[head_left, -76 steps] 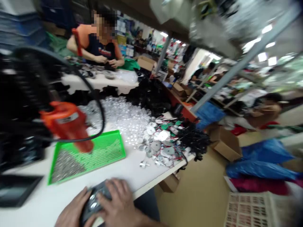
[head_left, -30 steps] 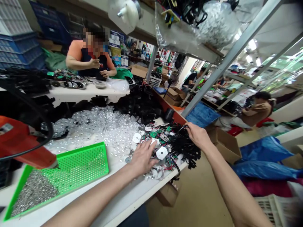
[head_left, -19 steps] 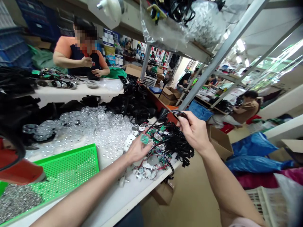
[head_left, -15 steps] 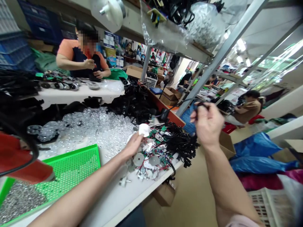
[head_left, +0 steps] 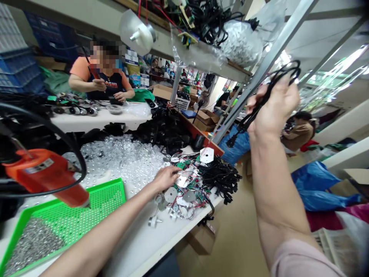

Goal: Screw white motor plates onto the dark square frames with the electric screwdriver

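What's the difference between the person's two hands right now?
The right hand is raised high, while the left hand is low over the white bench. The right hand is closed around a looped black cable. The left hand is open, reaching toward white discs wired to small green boards, with nothing visibly held. Both hands are bare.

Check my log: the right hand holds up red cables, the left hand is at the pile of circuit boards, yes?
No, they are black: the head view shows the right hand holding up black cables, the left hand at the pile of circuit boards.
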Demonstrator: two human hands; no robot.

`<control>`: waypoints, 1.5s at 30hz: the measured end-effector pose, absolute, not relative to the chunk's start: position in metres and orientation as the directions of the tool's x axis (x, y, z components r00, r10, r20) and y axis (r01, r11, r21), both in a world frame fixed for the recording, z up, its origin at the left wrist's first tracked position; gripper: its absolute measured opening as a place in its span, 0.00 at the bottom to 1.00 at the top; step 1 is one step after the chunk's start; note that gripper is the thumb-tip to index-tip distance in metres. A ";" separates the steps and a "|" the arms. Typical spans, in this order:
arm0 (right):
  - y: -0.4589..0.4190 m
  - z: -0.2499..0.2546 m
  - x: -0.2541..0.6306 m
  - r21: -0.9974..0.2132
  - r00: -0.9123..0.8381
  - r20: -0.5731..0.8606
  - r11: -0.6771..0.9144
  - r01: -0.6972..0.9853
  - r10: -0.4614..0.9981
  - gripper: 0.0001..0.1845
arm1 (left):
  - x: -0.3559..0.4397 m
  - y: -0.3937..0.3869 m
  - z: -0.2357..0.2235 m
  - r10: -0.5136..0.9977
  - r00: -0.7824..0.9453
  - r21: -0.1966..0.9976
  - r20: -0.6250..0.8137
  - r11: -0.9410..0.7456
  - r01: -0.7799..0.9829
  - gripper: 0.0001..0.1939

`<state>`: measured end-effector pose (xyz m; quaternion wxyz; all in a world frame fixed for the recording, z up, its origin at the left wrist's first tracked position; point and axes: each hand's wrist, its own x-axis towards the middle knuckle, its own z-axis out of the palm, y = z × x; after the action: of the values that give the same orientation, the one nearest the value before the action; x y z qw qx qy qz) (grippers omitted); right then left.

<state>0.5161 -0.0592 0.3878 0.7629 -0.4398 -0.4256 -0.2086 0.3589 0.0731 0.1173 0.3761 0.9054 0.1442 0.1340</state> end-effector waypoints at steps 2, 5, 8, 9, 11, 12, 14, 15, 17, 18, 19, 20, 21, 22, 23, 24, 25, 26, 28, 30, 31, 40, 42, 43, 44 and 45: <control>-0.053 0.401 0.526 -0.490 0.549 0.835 0.520 0.700 0.047 0.11 | 0.359 0.076 0.118 0.359 0.926 0.720 0.117 -0.673 0.169 0.14; -0.042 0.416 0.536 -0.462 0.541 0.841 0.533 0.709 0.009 0.11 | 0.360 0.072 0.121 0.374 0.919 0.750 0.128 -0.642 0.158 0.08; -0.029 0.422 0.542 -0.510 0.558 0.826 0.526 0.681 0.079 0.13 | 0.361 0.063 0.124 0.411 0.898 0.813 0.157 -0.570 0.118 0.08; -0.025 0.421 0.542 -0.546 0.560 0.816 0.507 0.667 0.142 0.15 | 0.362 0.060 0.125 0.429 0.887 0.839 0.169 -0.536 0.099 0.08; -0.020 0.418 0.538 -0.647 0.564 0.761 0.440 0.623 0.321 0.17 | 0.363 0.056 0.127 0.476 0.858 0.888 0.192 -0.457 0.055 0.11; -0.019 0.415 0.535 -0.710 0.569 0.703 0.385 0.590 0.427 0.16 | 0.364 0.055 0.127 0.503 0.841 0.908 0.200 -0.417 0.034 0.14; -0.022 0.413 0.529 -0.812 0.575 0.561 0.259 0.523 0.596 0.12 | 0.367 0.055 0.126 0.569 0.795 0.938 0.209 -0.346 0.000 0.18; -0.025 0.413 0.527 -0.833 0.573 0.520 0.227 0.505 0.633 0.10 | 0.369 0.056 0.125 0.603 0.770 0.949 0.208 -0.314 -0.010 0.19; -0.032 0.417 0.526 -0.800 0.565 0.587 0.307 0.515 0.580 0.09 | 0.374 0.058 0.122 0.669 0.720 0.967 0.187 -0.256 -0.013 0.18; -0.036 0.420 0.528 -0.745 0.558 0.665 0.395 0.537 0.496 0.09 | 0.377 0.059 0.119 0.694 0.700 0.974 0.169 -0.229 -0.008 0.16; -0.039 0.424 0.530 -0.684 0.542 0.729 0.466 0.561 0.418 0.09 | 0.379 0.060 0.116 0.712 0.687 0.979 0.146 -0.202 0.002 0.13; -0.042 0.427 0.534 -0.644 0.525 0.764 0.499 0.580 0.376 0.09 | 0.381 0.061 0.113 0.722 0.681 0.984 0.120 -0.178 0.016 0.09; -0.044 0.430 0.538 -0.631 0.509 0.775 0.499 0.594 0.374 0.10 | 0.382 0.061 0.109 0.727 0.680 0.987 0.094 -0.158 0.033 0.06; -0.046 0.431 0.542 -0.633 0.496 0.774 0.482 0.606 0.393 0.10 | 0.382 0.061 0.105 0.726 0.685 0.988 0.068 -0.143 0.053 0.03; -0.047 0.433 0.545 -0.634 0.484 0.773 0.468 0.616 0.410 0.11 | 0.381 0.062 0.101 0.721 0.692 0.988 0.045 -0.134 0.075 0.06; -0.047 0.433 0.547 -0.627 0.471 0.778 0.467 0.624 0.416 0.12 | 0.379 0.062 0.098 0.713 0.700 0.986 0.026 -0.132 0.098 0.10; -0.047 0.434 0.548 -0.611 0.459 0.791 0.479 0.631 0.405 0.13 | 0.377 0.062 0.095 0.704 0.711 0.983 0.011 -0.138 0.122 0.14; -0.047 0.434 0.548 -0.591 0.448 0.806 0.494 0.637 0.387 0.14 | 0.374 0.063 0.092 0.691 0.722 0.978 -0.001 -0.151 0.146 0.15; -0.046 0.435 0.544 -0.569 0.434 0.822 0.508 0.647 0.368 0.13 | 0.366 0.064 0.091 0.661 0.750 0.962 -0.013 -0.196 0.189 0.16; -0.045 0.438 0.537 -0.571 0.443 0.821 0.516 0.638 0.360 0.10 | 0.360 0.064 0.095 0.641 0.768 0.941 -0.007 -0.255 0.222 0.17; -0.045 0.439 0.533 -0.579 0.459 0.815 0.526 0.623 0.354 0.09 | 0.357 0.063 0.099 0.639 0.769 0.930 -0.001 -0.282 0.236 0.19; -0.034 0.434 0.510 -0.670 0.491 0.742 0.529 0.521 0.456 0.13 | 0.350 0.036 0.145 0.504 0.853 0.945 0.133 -0.325 0.045 0.51; -0.033 0.430 0.497 -0.698 0.509 0.715 0.527 0.485 0.479 0.16 | 0.343 0.032 0.149 0.372 0.909 0.975 0.189 -0.178 -0.130 0.53; -0.033 0.428 0.488 -0.715 0.518 0.698 0.524 0.463 0.494 0.17 | 0.338 0.031 0.151 0.325 0.923 0.979 0.205 -0.080 -0.189 0.54; -0.034 0.425 0.479 -0.729 0.523 0.683 0.521 0.443 0.510 0.17 | 0.333 0.031 0.153 0.295 0.933 0.974 0.208 0.026 -0.225 0.53; -0.034 0.422 0.469 -0.741 0.526 0.669 0.520 0.424 0.525 0.18 | 0.327 0.031 0.154 0.282 0.940 0.962 0.190 0.136 -0.236 0.51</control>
<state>0.4694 -0.0342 0.4224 0.7240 -0.4886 -0.4857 0.0347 0.3273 0.0307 0.1542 0.7535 0.6342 0.0184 0.1719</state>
